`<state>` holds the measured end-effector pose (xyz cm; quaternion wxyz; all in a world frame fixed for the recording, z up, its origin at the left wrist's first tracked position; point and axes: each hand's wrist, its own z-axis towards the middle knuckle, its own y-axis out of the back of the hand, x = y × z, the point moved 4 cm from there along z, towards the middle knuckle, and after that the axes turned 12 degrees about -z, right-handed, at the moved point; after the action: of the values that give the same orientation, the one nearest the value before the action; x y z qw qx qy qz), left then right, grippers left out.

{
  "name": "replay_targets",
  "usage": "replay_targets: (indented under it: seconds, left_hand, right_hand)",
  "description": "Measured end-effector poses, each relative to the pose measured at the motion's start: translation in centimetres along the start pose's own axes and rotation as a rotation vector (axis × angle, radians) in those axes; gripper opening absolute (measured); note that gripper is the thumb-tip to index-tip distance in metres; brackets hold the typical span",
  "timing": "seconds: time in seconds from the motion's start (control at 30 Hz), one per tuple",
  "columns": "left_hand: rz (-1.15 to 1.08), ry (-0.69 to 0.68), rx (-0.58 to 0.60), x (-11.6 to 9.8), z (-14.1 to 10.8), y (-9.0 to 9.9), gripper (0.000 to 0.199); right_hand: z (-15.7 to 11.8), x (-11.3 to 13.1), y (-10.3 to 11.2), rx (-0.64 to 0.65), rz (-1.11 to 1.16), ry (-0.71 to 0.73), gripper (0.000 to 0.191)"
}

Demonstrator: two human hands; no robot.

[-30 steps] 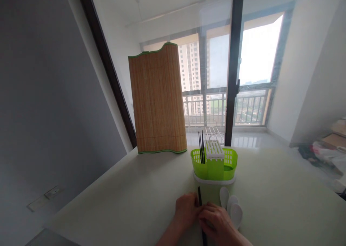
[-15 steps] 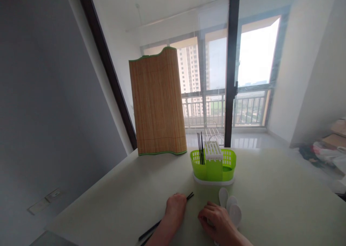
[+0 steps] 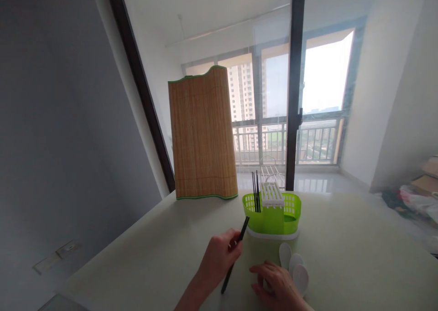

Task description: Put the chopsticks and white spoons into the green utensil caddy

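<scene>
My left hand (image 3: 219, 257) grips a pair of black chopsticks (image 3: 236, 251), lifted off the table with the tips pointing up toward a green cutlery holder (image 3: 273, 210). The holder has a white slotted insert and several black chopsticks (image 3: 255, 192) standing in its left compartment. My right hand (image 3: 273, 283) rests on the pale table (image 3: 342, 256) with its fingers beside three white spoons (image 3: 294, 267), which lie just in front of the holder.
A rolled bamboo mat (image 3: 201, 135) stands upright at the table's far edge, left of the holder. Behind it are a glass door with a dark frame (image 3: 294, 87) and a balcony. Bags and boxes (image 3: 414, 194) lie on the floor at the right.
My left hand has raised the black chopsticks from flat on the table to tilted upward, nearer the holder. My right hand let go of them and stays by the spoons.
</scene>
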<state>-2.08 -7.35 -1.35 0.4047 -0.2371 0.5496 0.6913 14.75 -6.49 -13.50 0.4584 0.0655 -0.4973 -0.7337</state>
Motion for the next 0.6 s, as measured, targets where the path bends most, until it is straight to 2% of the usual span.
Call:
replay_targets:
  seconds: [0.1,0.2,0.37,0.47,0.6]
  left_hand:
    - [-0.266,-0.003,-0.035,-0.6,-0.1,-0.4,0.023]
    - [-0.371,0.015,-0.077,-0.1,-0.3,-1.3,0.023]
    - [-0.554,0.051,-0.097,0.4,-1.0,-2.5,0.022]
    - [-0.581,0.082,-0.077,0.3,-1.1,-2.8,0.025]
    - [-0.447,0.051,-0.073,0.0,-1.3,-2.5,0.02]
  right_hand:
    - [-0.1,-0.2,-0.5,0.022,0.057,-0.011,0.042]
    - [-0.2,-0.4,-0.9,0.068,0.111,-0.042,0.042]
    - [-0.1,-0.1,-0.7,0.081,0.075,-0.061,0.028]
    - [-0.1,0.0,-0.8,0.071,0.005,-0.032,0.011]
    - [-0.3,-0.3,-1.3,0.022,-0.016,0.001,0.012]
